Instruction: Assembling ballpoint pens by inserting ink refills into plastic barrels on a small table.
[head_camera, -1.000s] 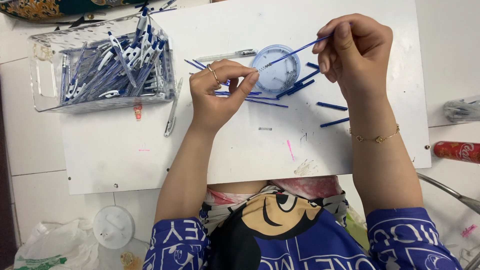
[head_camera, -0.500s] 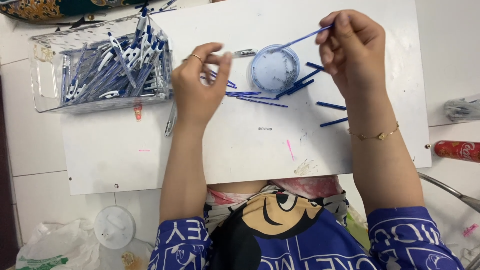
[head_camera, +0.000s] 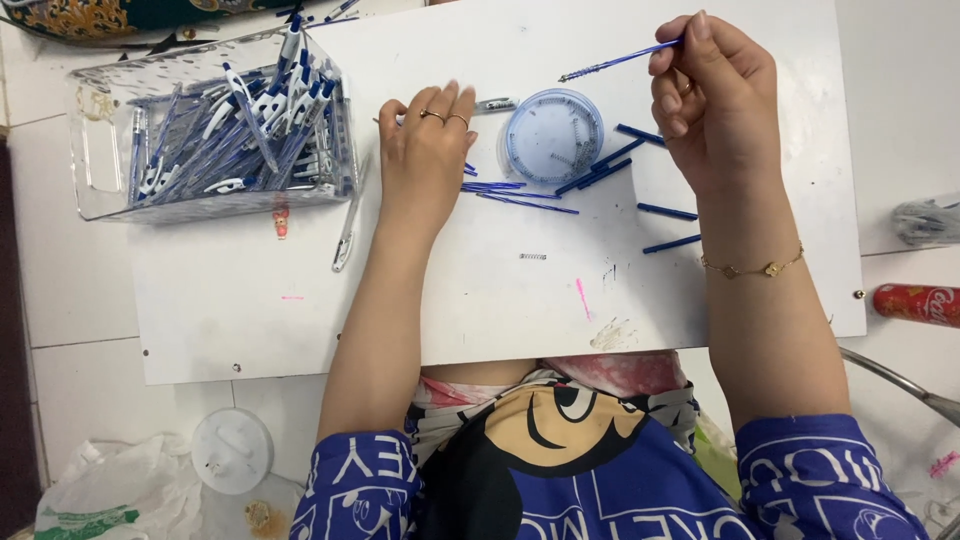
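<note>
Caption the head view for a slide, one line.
Right hand lifts a thin blue pen refill above a round clear dish; left hand rests on the white board.

A clear plastic bin (head_camera: 110, 150) stands at the board's far left corner, packed with blue-and-white pens (head_camera: 250, 130) lying every way. A red can (head_camera: 915, 303) lies on its side off the right edge of the white board (head_camera: 250, 320), with a crumpled grey wad (head_camera: 925, 220) above it. Near the bottom left sit a round white lid (head_camera: 232, 450) and a plastic bag (head_camera: 100, 500) (partly cut off by the frame).
</note>
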